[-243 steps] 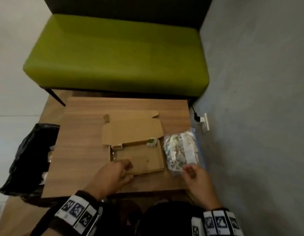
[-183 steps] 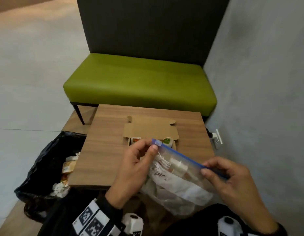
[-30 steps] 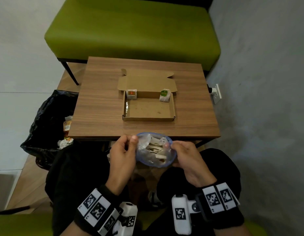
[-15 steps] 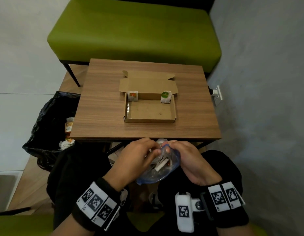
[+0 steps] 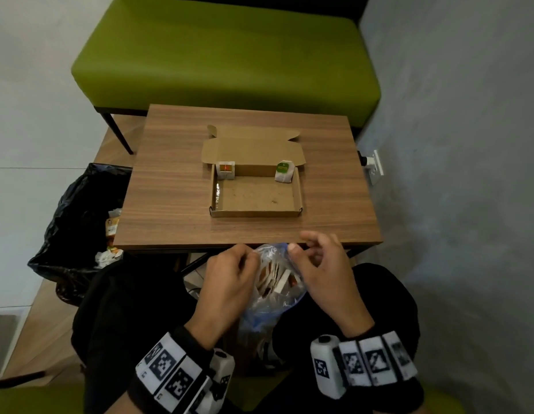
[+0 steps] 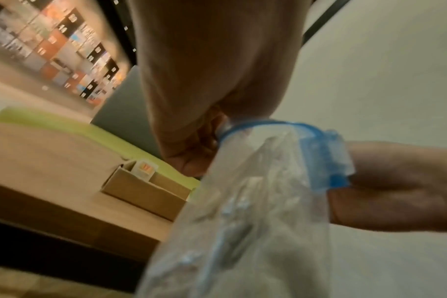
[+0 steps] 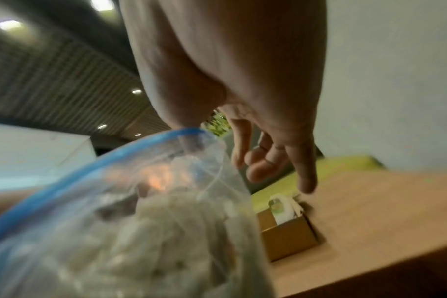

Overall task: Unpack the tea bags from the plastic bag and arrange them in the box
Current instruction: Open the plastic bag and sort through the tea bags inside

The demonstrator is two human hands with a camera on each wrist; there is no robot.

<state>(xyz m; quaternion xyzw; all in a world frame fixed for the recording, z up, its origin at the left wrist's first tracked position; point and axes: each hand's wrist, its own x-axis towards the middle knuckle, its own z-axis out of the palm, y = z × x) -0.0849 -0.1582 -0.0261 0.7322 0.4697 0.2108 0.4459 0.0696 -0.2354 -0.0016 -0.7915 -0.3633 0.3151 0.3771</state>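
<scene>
While your left hand (image 5: 229, 279) and right hand (image 5: 322, 270) each pinch the bag (image 5: 268, 297) rim, it hangs open between them below the desk's (image 5: 170, 186) near edge. Box (image 5: 255, 201) sits mid-desk. Since a second ago, the bag dropped lower and your hands closed in.

Tea bags, bag and box
Clear blue-rimmed plastic bag (image 5: 268, 291) of tea bags (image 5: 273, 276) hangs open off the bench's near edge; open cardboard box (image 5: 255, 198) mid-bench holds two upright tea bags in its far corners.

Dim indoor light, wide-angle edge distortion, heavy blur in both wrist views.
</scene>
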